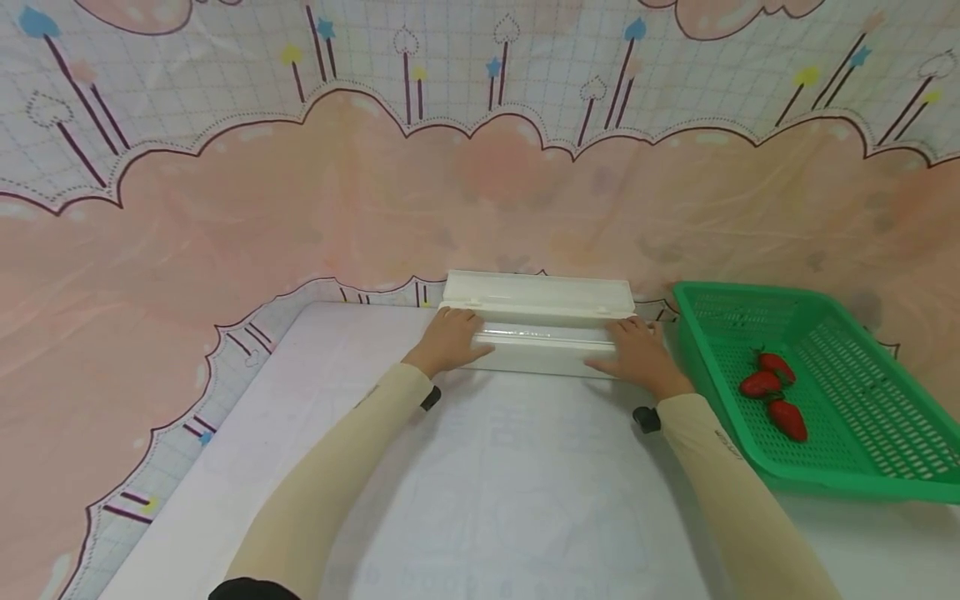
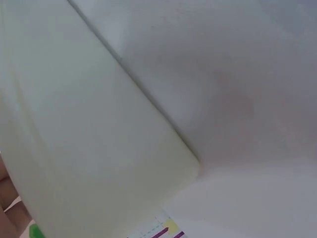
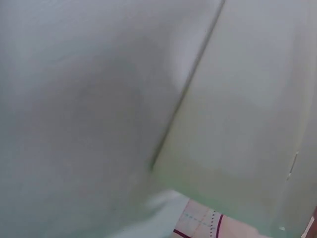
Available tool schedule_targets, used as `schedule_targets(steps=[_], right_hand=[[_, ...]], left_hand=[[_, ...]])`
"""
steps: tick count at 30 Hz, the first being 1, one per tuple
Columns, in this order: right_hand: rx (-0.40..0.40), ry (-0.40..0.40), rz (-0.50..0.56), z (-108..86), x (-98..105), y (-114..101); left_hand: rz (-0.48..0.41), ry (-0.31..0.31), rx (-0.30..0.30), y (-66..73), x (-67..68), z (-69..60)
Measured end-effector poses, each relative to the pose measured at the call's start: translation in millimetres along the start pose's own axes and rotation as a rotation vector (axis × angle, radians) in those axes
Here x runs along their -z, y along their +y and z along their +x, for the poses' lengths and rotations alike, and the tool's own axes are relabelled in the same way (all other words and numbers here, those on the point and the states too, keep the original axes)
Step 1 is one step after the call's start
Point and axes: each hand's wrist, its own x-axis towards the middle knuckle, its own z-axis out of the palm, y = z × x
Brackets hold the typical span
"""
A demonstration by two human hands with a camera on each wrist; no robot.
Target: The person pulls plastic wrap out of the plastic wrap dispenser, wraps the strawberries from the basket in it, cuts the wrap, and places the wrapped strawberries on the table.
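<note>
A long white cling film dispenser [image 1: 536, 357] lies across the far part of the white sheet, its lid [image 1: 536, 292] tipped up and back. Something clear and glossy shows along its inside. My left hand [image 1: 446, 340] grips the left end, thumb along the front and fingers over the top. At the right end my right hand [image 1: 647, 357] holds it the same way, thumb pointing inward. The left wrist view shows the dispenser's smooth front [image 2: 99, 124] close up, with a few fingers [image 2: 9, 193] at its far edge. In the right wrist view the dispenser's other end [image 3: 233, 109] fills the right side.
A green plastic basket [image 1: 862, 492] stands on the right, close to my right forearm, with strawberries [image 1: 787, 419] in it. The white sheet [image 1: 495, 500] covers the table in front of me. A pink patterned cloth [image 1: 450, 208] lies beneath and beyond it.
</note>
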Motion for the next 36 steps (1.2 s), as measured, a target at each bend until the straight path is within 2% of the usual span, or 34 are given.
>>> schedule_targets(steps=[13, 15, 18, 21, 26, 30, 33, 36], right_hand=[[-0.056, -0.031, 0.063, 8.4, 2.9, -0.6], [-0.068, -0.037, 0.079, 8.4, 4.3, -0.6], [-0.077, -0.031, 0.108, 7.1, 6.5, -1.4], [-0.081, 0.003, 0.109, 7.8, 6.7, -1.4], [-0.081, 0.060, 0.061, 11.0, 7.4, 0.5], [-0.063, 0.110, 0.036, 9.2, 10.0, 1.5], [-0.046, 0.148, -0.009, 7.6, 10.3, 2.1], [-0.013, 0.209, -0.067, 6.3, 9.2, 2.5]], left_hand=[[-0.086, -0.078, 0.082, -2.3, 5.7, 13.8], [-0.080, -0.094, 0.089, -1.7, 6.9, 15.5], [-0.019, -0.088, 0.070, -0.3, 7.4, 16.7], [0.040, -0.042, 0.039, 0.0, 7.1, 16.8], [0.130, 0.071, 0.005, -2.3, 7.6, 14.1], [0.236, 0.191, -0.032, -5.7, 5.3, 10.4], [0.304, 0.269, -0.048, -8.0, 3.1, 7.6], [0.327, 0.323, -0.040, -9.6, 1.5, 4.6]])
